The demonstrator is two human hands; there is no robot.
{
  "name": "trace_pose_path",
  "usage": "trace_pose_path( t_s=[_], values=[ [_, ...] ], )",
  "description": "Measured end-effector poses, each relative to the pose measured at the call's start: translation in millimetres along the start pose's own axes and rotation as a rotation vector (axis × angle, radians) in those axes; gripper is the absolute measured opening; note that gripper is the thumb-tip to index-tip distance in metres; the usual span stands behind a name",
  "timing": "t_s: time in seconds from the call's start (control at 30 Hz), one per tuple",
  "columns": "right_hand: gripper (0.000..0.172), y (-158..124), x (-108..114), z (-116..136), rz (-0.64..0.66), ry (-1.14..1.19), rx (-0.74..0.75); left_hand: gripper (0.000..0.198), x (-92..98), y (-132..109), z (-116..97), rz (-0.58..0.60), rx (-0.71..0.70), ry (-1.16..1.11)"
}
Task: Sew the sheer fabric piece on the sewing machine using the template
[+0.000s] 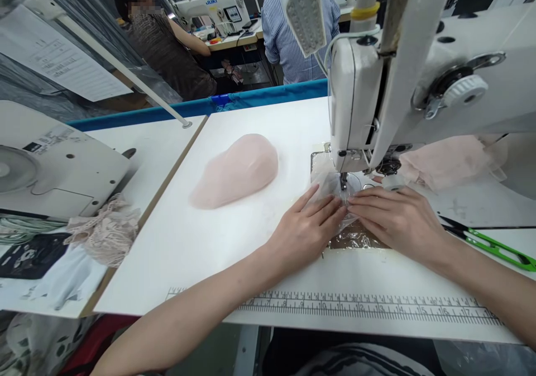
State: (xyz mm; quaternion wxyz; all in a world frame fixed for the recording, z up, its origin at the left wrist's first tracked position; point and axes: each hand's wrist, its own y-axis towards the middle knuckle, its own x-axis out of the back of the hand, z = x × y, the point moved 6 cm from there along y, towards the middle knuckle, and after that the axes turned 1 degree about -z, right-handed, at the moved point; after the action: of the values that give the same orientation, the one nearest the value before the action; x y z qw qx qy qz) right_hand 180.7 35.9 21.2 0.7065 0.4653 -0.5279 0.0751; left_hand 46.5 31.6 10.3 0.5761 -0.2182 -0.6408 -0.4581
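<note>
Head view: left hand point(307, 225) and right hand point(396, 217) lie flat, fingers extended, gripping nothing, pressing a sheer fabric piece point(335, 193) onto the white surface point(234, 242) under the sewing machine point(402, 80) needle point(343, 181). Fabric looks translucent, edges hard to trace. Pink moulded cup point(237, 170) sits well left. Green thread snips point(494, 244) lie right of the right hand. Printed ruler point(368, 306) runs along the near edge.

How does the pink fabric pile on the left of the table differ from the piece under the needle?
The pink fabric pile lies untouched and mounded; the sheer piece lies flat under the needle, pressed by the left hand and right hand. The pile looks opaque, the piece see-through. Both rest on the white table.
</note>
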Motion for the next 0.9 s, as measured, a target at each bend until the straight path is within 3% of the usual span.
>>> trace_pose_path(
  t_s=[0.33,0.9],
  values=[
    [0.026,0,2,4,-0.001,-0.038,0.019,0.032,-0.1,1,2,-0.01,0.008,-0.014],
    [0.02,-1,-7,-4,0.033,-0.079,0.0,0.034,-7.3,6,14,0.024,0.048,-0.036]
  ],
)
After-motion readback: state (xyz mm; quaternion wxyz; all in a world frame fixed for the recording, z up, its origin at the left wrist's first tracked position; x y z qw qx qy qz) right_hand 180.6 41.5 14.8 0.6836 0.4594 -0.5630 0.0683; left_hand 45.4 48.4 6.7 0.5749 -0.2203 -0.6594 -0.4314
